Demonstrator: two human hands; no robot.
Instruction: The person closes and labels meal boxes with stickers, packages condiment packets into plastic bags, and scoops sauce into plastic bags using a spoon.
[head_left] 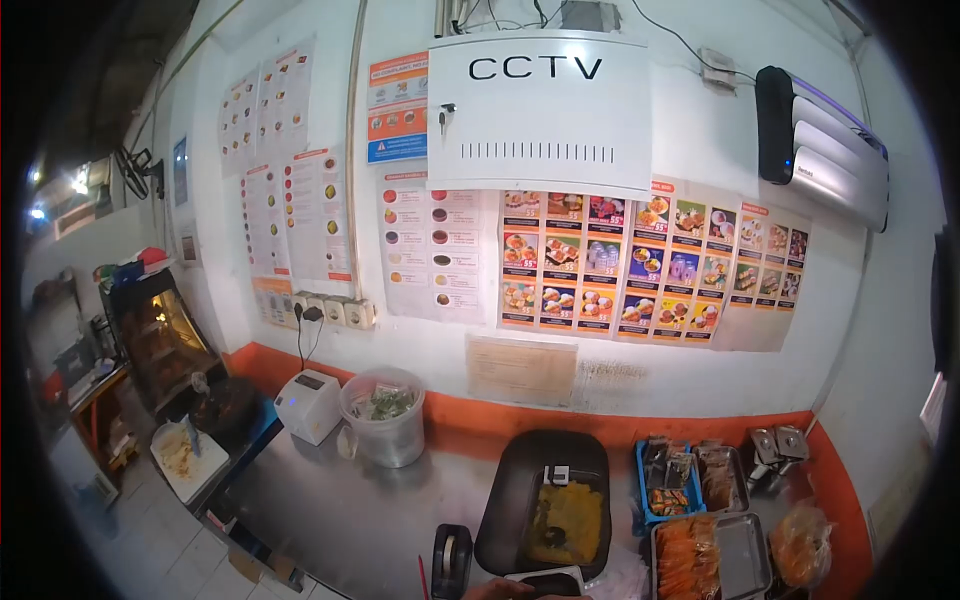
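Only part of my left hand (503,589) shows at the bottom edge, with its fingers closed at the near side of a small dark container (556,581) with a pale rim. A sliver of skin by the container's near right side is my right hand (578,597); its fingers are too cut off to read. Just beyond the container stands a large black tray (492,520) holding a yellow food mass (578,510) and a small white tag. A black tape dispenser (452,562) is left of the container, beside a thin red stick (422,578).
On the steel counter (330,500) stand a white label printer (310,405) and a clear bucket (385,425). Toward the right are a blue basket (642,490) of packets, a metal tray (745,560) beside orange packs, and a bagged orange item (800,543).
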